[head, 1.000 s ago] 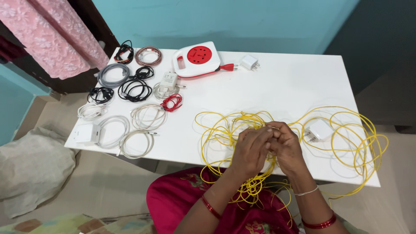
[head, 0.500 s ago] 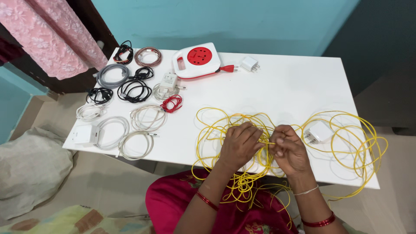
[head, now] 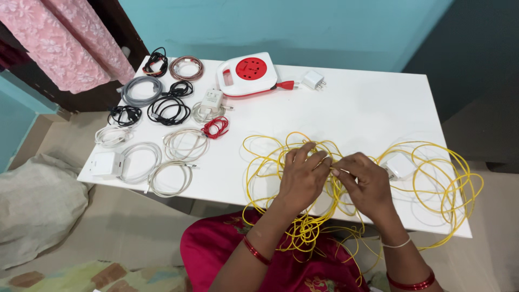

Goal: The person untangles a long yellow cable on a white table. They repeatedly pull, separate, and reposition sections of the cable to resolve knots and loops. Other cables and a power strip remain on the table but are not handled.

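Where coiled cables (head: 170, 143) lie, yellow wire (head: 432, 178)

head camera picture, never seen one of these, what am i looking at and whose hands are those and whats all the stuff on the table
The picture comes from a camera worn on a person's head, looking down, so the two bare hands belong to the wearer. There is no machine here.

The left hand and right hand meet over a big tangle of thin yellow wire that sprawls across the near side of the white table and spills off its edge into the lap. Both hands pinch strands of it. A small white plug adapter lies among the loops beside the right hand.

Farther off, on the left, lie neatly coiled cables in black, grey, white and red. Behind them sits a white and red extension reel, with another white adapter next to it.
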